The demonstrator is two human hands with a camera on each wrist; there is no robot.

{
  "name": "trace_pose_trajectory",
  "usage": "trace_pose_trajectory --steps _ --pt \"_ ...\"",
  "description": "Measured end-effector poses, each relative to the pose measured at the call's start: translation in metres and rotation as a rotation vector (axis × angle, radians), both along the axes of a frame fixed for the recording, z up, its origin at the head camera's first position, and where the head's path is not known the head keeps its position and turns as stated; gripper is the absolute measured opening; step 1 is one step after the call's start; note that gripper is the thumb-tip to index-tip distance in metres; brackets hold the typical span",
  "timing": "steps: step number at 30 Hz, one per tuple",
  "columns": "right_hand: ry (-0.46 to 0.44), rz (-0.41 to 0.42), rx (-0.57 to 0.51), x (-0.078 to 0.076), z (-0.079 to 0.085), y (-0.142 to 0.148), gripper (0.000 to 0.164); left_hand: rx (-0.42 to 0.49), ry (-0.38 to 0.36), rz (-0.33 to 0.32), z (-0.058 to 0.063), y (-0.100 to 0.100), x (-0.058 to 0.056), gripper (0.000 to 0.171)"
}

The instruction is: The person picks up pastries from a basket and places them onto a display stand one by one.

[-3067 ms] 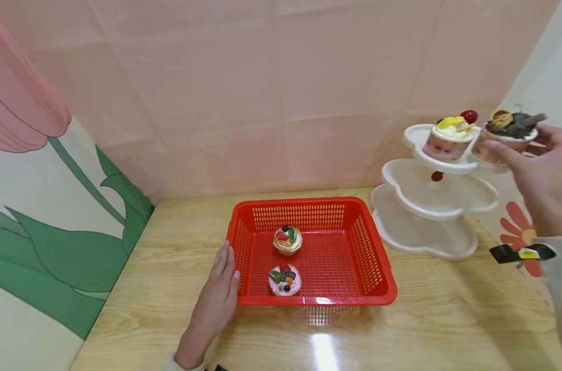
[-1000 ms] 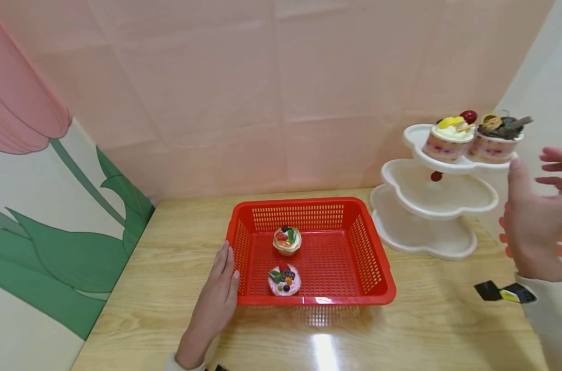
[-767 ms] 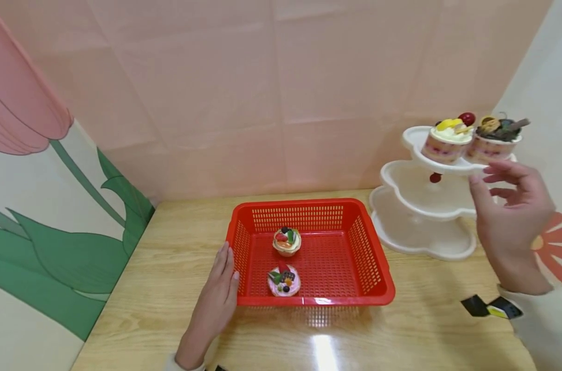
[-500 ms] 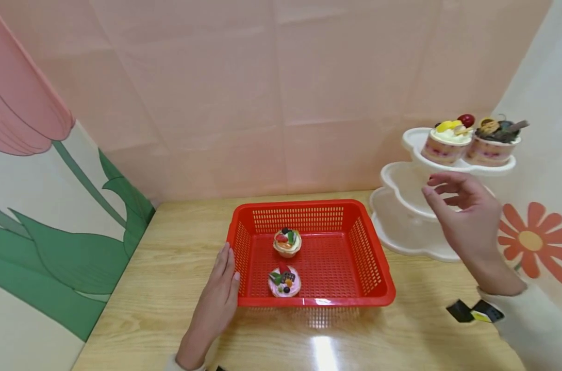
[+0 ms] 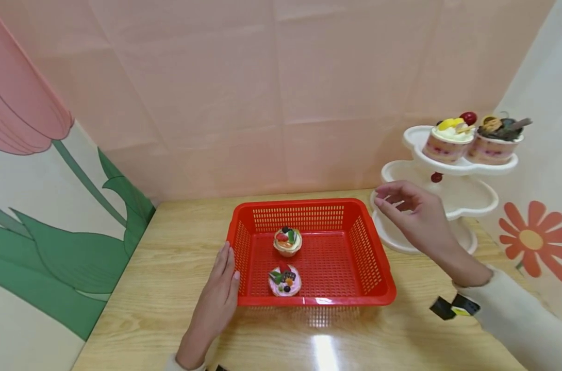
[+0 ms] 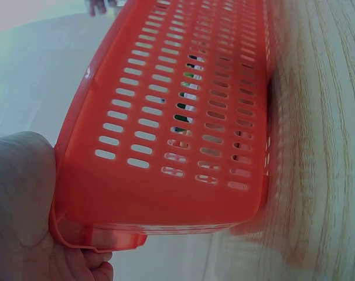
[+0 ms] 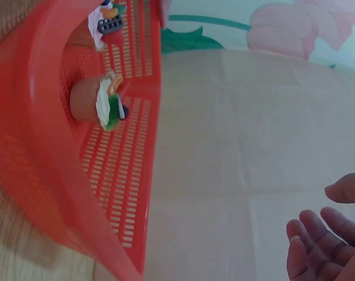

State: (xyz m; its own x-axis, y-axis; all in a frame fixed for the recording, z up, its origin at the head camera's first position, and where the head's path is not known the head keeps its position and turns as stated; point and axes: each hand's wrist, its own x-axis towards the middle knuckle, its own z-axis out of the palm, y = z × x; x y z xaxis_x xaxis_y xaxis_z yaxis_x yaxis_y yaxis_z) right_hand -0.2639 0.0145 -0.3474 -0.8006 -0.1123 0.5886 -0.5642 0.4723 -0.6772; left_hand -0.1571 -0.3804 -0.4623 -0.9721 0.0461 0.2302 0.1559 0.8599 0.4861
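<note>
My left hand [image 5: 214,296] rests on the left rim of a red plastic basket [image 5: 315,300], its fingers lying straight along the edge. In the basket sit two small cupcakes: one with white cream and fruit [image 5: 287,242], one with pink cream and a dark chocolate piece [image 5: 284,281]. My right hand [image 5: 417,214], holding nothing, hovers between the basket and a white tiered stand [image 5: 471,198], fingers loosely bent and thumb apart. On the stand's top tier, a cup cake with yellow fruit and a cherry [image 5: 449,139] touches or nearly touches a chocolate-topped cup cake [image 5: 496,139].
The stand's lower tiers, partly hidden by my right hand, overhang the wood-grain table [image 5: 169,268] right of the basket. A pink sheet [image 5: 216,103] covers the wall behind. Painted panels with a tulip [image 5: 26,103] and a red flower [image 5: 531,239] flank the table.
The chocolate-topped cup cake, held by my right hand earlier, now stands released on the top tier. My right hand has moved left and down toward the basket; my left hand stays put.
</note>
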Motion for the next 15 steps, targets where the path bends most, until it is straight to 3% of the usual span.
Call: trace_pose_trajectory --steps 8,15 --pt "-0.052 0.139 0.074 -0.006 0.004 -0.029 0.017 0.001 0.005 0.003 0.001 0.001 0.000 0.057" --pt "-0.080 0.222 0.139 -0.019 0.004 -0.054 0.016 0.010 -0.009 0.003 0.001 0.001 0.000 0.058"
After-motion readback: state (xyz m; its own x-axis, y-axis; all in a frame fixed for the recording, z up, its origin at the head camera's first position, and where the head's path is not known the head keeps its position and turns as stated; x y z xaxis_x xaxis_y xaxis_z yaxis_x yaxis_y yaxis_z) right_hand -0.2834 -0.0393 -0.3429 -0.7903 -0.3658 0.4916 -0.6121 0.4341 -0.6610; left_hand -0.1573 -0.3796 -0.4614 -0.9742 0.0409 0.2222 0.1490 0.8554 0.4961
